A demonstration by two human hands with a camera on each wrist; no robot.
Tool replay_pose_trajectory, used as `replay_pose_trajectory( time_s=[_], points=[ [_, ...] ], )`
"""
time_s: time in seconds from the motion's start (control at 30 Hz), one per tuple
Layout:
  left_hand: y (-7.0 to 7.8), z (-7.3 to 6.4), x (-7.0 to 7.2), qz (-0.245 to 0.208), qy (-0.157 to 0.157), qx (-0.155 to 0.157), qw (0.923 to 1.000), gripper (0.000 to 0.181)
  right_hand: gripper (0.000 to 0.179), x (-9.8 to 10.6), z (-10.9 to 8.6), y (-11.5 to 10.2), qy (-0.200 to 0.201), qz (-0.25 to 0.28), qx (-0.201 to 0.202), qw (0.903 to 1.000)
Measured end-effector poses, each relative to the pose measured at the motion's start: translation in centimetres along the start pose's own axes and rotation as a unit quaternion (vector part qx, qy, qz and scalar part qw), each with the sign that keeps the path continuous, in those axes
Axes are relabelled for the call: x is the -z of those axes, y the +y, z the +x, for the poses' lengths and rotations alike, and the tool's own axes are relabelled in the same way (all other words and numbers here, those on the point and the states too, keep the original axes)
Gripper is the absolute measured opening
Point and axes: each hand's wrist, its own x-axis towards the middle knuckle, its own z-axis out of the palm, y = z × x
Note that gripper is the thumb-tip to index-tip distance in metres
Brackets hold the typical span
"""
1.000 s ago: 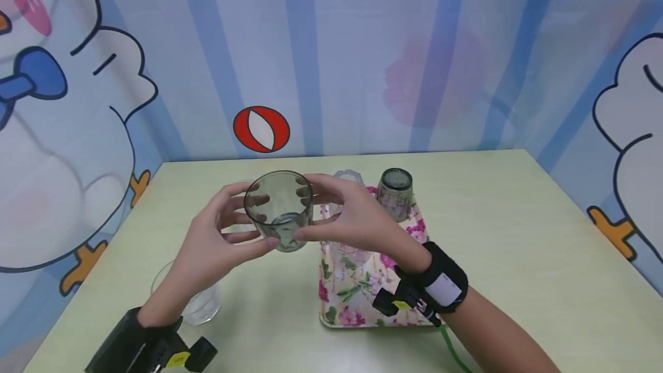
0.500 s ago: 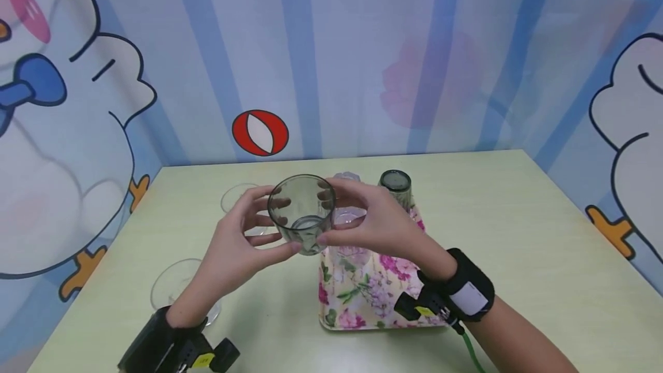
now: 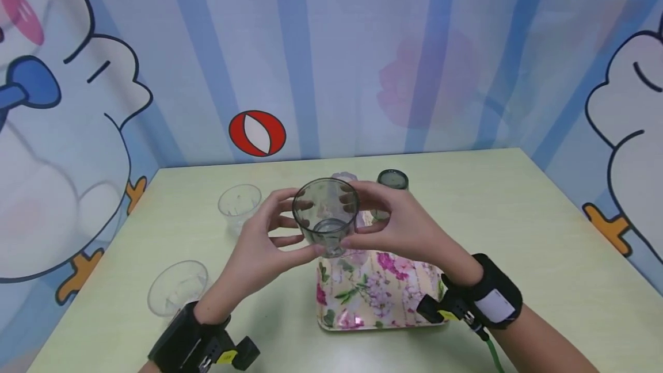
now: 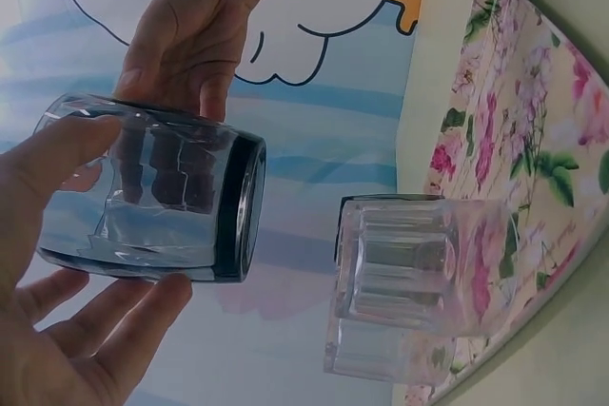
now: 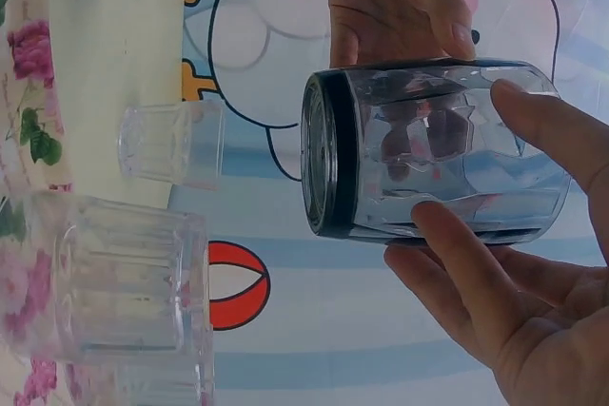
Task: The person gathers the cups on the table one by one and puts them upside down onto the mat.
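Both hands hold a smoky grey drinking glass [image 3: 326, 217] in the air, its mouth up and tilted towards the head camera. The left hand [image 3: 277, 240] grips its left side, with the thumb near the base. On the other side the right hand [image 3: 396, 217] grips it with thumb and fingers. The wrist views show the glass's thick dark base [image 4: 245, 206] between the hands. Below and behind it lies a floral tray [image 3: 362, 298]. Clear glasses [image 5: 133, 273] stand on the tray, mostly hidden by the right hand in the head view.
A dark glass [image 3: 392, 179] stands upside down at the tray's back right, partly covered by the right hand. Two clear glasses stand left of the tray: one further back [image 3: 239, 203], one nearer [image 3: 176, 289] beside the left wrist. A printed curtain [image 3: 342, 62] backs the table.
Both hands have carried the grey glass rightwards, from left of the tray to above its left part. The clear glasses on the left have come more into sight.
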Motion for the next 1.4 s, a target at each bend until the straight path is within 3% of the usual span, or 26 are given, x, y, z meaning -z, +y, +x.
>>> replay_pose_trajectory(
  time_s=[0.4,0.77,1.4],
  points=[
    [0.4,0.6,-1.7,-0.003,-0.013,-0.003,0.9999,0.079,0.077,1.2,-1.1,1.1,0.011,-0.013,0.000,0.9999],
    [0.6,1.2,-3.1,-0.003,-0.008,-0.033,0.9994,0.079,0.074,2.3,-1.9,1.9,0.027,-0.024,0.010,0.9993],
    [0.5,1.3,-4.1,-0.006,-0.002,-0.018,0.9998,0.079,0.072,2.8,-2.1,2.5,0.030,-0.030,0.025,0.9988]
  ],
)
